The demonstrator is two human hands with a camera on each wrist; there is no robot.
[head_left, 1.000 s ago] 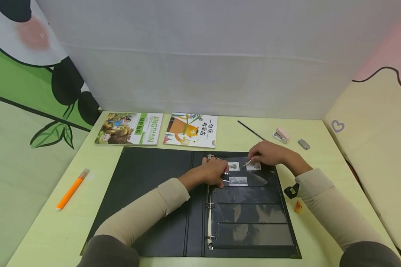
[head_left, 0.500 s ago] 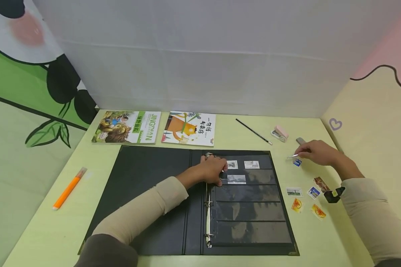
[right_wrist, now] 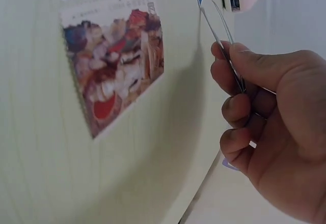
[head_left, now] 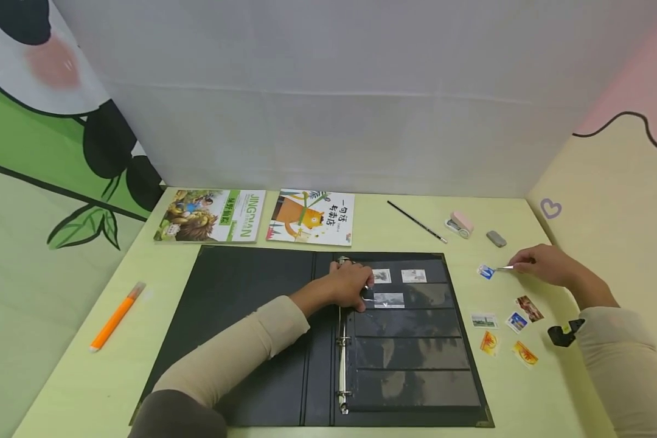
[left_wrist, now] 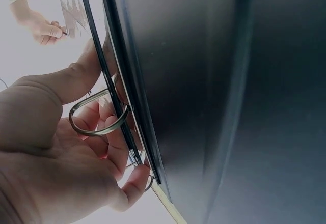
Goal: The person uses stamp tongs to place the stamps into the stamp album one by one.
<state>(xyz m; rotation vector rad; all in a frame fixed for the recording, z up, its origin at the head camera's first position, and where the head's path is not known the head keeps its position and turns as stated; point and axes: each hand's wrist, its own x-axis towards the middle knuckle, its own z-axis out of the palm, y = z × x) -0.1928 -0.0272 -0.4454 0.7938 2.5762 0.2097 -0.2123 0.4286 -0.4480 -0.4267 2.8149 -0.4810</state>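
An open black stamp album [head_left: 252, 328] lies on the table, its right side bearing a ringed page of clear pocket strips [head_left: 410, 353]. Several greyish stamps [head_left: 413, 276] sit in the upper two rows. At the page's inner top edge my left hand [head_left: 346, 285] holds the page between thumb and curled fingers; a metal ring [left_wrist: 99, 114] crosses before those fingers in the left wrist view. My right hand [head_left: 544, 265] pinches metal tweezers [right_wrist: 224, 46] between thumb and fingers. Their tips are at a blue stamp [head_left: 486, 272] on the table; whether they grip it cannot be told.
Right of the album lie several loose stamps, among them a brown one [head_left: 530, 308] and an orange one [head_left: 525, 353]. Behind are a pencil [head_left: 416, 221], a pink stapler [head_left: 460, 224], an eraser [head_left: 496, 238] and two books [head_left: 311, 217]. An orange marker [head_left: 117, 316] lies left.
My right hand has moved with the tweezers from the album's top row to the right, then round to the right side of the blue stamp. The left hand has stayed at the page.
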